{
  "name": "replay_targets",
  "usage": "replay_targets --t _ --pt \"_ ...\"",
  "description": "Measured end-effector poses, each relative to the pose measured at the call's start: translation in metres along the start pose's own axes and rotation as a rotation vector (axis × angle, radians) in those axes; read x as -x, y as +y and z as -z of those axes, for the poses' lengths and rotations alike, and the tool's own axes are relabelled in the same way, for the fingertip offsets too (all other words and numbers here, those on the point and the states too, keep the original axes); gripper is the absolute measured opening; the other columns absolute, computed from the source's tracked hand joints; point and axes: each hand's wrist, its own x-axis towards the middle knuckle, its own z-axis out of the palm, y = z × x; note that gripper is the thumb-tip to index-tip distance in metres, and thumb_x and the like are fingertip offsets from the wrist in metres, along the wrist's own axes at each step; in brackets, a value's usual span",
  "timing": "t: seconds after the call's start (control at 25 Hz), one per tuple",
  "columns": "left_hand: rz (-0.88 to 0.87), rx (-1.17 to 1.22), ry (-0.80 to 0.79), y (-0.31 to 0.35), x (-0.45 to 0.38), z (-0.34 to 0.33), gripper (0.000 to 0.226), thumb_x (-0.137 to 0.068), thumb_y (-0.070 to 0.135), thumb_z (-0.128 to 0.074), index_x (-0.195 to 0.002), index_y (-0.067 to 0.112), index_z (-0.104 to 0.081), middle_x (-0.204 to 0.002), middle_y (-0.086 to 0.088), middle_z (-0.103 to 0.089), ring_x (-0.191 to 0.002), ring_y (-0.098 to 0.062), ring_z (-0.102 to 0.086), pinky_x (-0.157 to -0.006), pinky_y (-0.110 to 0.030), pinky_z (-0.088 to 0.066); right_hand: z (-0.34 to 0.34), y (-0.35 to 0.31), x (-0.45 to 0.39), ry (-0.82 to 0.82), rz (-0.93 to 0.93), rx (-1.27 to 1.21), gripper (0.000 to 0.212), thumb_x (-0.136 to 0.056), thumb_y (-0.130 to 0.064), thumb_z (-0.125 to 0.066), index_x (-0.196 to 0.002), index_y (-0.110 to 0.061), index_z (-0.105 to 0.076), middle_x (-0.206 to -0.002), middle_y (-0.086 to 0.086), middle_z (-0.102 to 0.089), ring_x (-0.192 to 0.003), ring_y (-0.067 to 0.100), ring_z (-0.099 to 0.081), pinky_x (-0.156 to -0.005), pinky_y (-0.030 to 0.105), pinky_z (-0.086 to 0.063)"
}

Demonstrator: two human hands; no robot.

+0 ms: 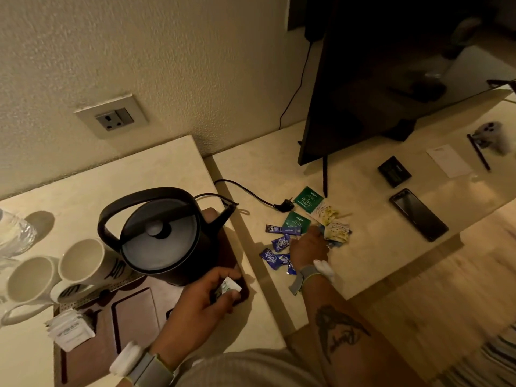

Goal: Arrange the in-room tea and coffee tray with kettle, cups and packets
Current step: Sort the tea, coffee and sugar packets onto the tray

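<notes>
We had the left hand (pixel 201 297) down at the near right corner of the tray (pixel 131 311), fingers curled round a small white packet (pixel 230 286), pinched between thumb and fingertips just in front of the kettle (pixel 159 236). The kettle sat on the tray's far right corner, the two cups (pixel 55 272) side by side along the tray's left edge, and a stack of white sachets (pixel 71 329) lay in the near left compartment.

Over on the lower table (pixel 363 208) to the right, our right hand (pixel 308 248) was reaching into the scatter of loose packets: green tea bags (pixel 303 209), blue sachets (pixel 276 251) and pale yellow ones (pixel 333 223). Its fingers were curled down onto the yellow packets, but we could not tell whether that grip had closed on anything (the back of the hand hid the fingertips).

The risks, as we judged them: with both hands busy and well apart, the left one's packet could slip beside the kettle base rather than into a compartment. The right hand, gathering flat slippery sachets off a smooth table, could push them apart or toward the near edge instead of picking them up. And the kettle's cord (pixel 245 195) trailed over the step between the two tables, close to the packets, so a careless sweep could snag it and tug the kettle.
</notes>
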Motion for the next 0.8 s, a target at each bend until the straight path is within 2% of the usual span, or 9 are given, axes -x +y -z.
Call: replay_targets --t 0.16,0.24,0.36,0.44,0.52,0.6,0.68,0.8 --pt "-0.013 -0.001 -0.023 0.001 0.000 0.007 0.032 -0.100 0.025 -0.068 -0.120 0.050 -0.064 -0.112 0.020 -0.073 -0.094 -0.013 -0.074 -0.079 -0.025 -0.062 0.008 0.001 -0.007 0.075 -0.015 -0.149 0.031 -0.093 -0.034 -0.072 -0.121 -0.026 -0.061 -0.119 0.010 -0.073 -0.111 0.039 -0.067 -0.093 0.043 -0.051" --pt "-0.014 0.016 -0.037 0.001 0.001 0.006 0.030 -0.100 0.027 -0.067 -0.120 0.049 -0.065 -0.111 0.018 -0.073 -0.095 -0.014 -0.073 -0.079 -0.027 -0.063 0.018 0.004 -0.007 0.141 -0.028 -0.295 0.019 -0.093 -0.029 -0.073 -0.111 -0.024 -0.068 -0.109 0.009 -0.076 -0.101 0.037 -0.070 -0.086 0.042 -0.055" --pt "-0.021 0.099 -0.074 0.005 0.004 0.007 0.025 -0.101 0.022 -0.067 -0.115 0.043 -0.069 -0.106 0.008 -0.074 -0.089 -0.020 -0.073 -0.073 -0.028 -0.062 0.046 0.005 0.000 0.295 0.037 -0.436 0.015 -0.091 -0.016 -0.077 -0.106 -0.014 -0.074 -0.102 0.012 -0.077 -0.094 0.037 -0.071 -0.077 0.036 -0.053" --pt "-0.017 0.156 -0.091 0.008 0.004 0.006 0.022 -0.101 0.017 -0.067 -0.106 0.038 -0.071 -0.104 0.002 -0.075 -0.086 -0.020 -0.074 -0.069 -0.029 -0.062 0.071 0.006 0.010 0.330 0.098 -0.539 0.018 -0.091 -0.015 -0.079 -0.108 -0.018 -0.074 -0.102 0.005 -0.077 -0.093 0.027 -0.072 -0.078 0.036 -0.058" --pt "0.003 0.284 -0.102 0.014 0.007 0.006 0.013 -0.104 0.011 -0.061 -0.105 0.023 -0.066 -0.103 -0.007 -0.077 -0.081 -0.019 -0.074 -0.065 -0.031 -0.060 0.095 0.001 0.034 0.281 0.166 -0.656 0.020 -0.092 -0.019 -0.078 -0.104 -0.034 -0.072 -0.098 -0.009 -0.076 -0.089 0.013 -0.074 -0.072 0.032 -0.063" --pt "0.031 0.453 -0.104 0.016 0.012 0.008 0.004 -0.104 0.009 -0.054 -0.106 0.005 -0.053 -0.102 -0.015 -0.077 -0.077 -0.025 -0.071 -0.060 -0.033 -0.054 0.116 -0.009 0.064 0.158 0.213 -0.797 0.027 -0.096 -0.016 -0.074 -0.100 -0.043 -0.070 -0.097 -0.009 -0.079 -0.086 0.006 -0.077 -0.066 0.024 -0.062" --pt "0.029 0.564 -0.082 0.019 0.020 0.012 0.017 -0.095 0.015 -0.058 -0.110 0.009 -0.053 -0.099 -0.016 -0.075 -0.074 -0.024 -0.064 -0.058 -0.032 -0.047 0.130 -0.024 0.100 -0.048 0.260 -0.954 0.028 -0.096 -0.014 -0.073 -0.103 -0.041 -0.073 -0.100 -0.005 -0.081 -0.084 0.010 -0.078 -0.061 0.022 -0.061" --pt "-0.012 0.590 -0.084 0.012 0.034 0.024 0.032 -0.091 0.032 -0.073 -0.121 0.024 -0.064 -0.089 -0.005 -0.070 -0.070 -0.015 -0.057 -0.056 -0.027 -0.044 0.125 -0.049 0.159 -0.313 0.391 -0.872 0.026 -0.096 -0.013 -0.073 -0.110 -0.035 -0.073 -0.099 0.000 -0.082 -0.083 0.018 -0.079 -0.060 0.023 -0.060"
